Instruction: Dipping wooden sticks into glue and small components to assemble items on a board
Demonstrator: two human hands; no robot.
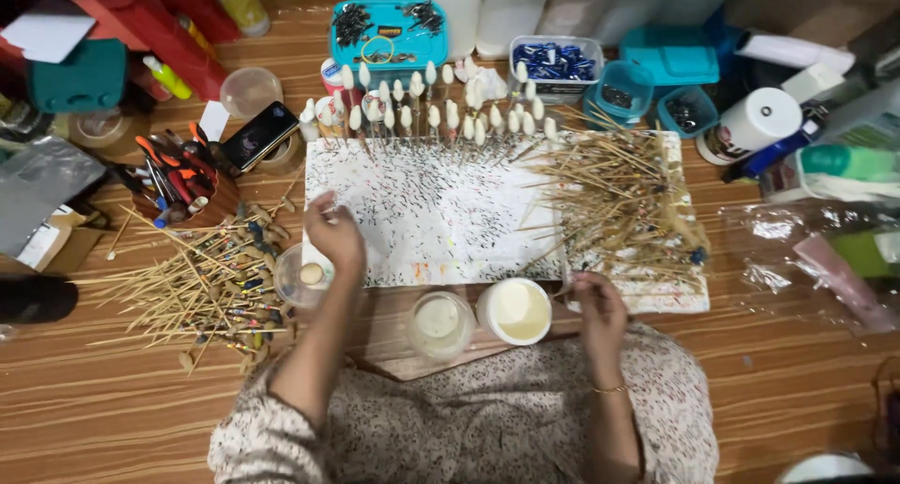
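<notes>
Pinched in right hand (596, 301): thin wooden stick (569, 280); left hand (333, 236) grips small white bottle (317, 268). Recommend holding stick steady over cream-filled white cup (515, 310).

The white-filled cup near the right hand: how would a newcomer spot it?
Find the speckled white board mid-table. Just below its front edge stand two round cups; take the one nearer the right hand. It is opaque and full of cream-white liquid, while its neighbour is clear.

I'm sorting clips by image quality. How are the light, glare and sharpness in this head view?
Head view: light is even and soft, with faint shadows; glare shows on the plastic sheet at right; the left hand and right hand look slightly soft, the sticks fairly sharp; the table lines bow a little near the edges.
</notes>
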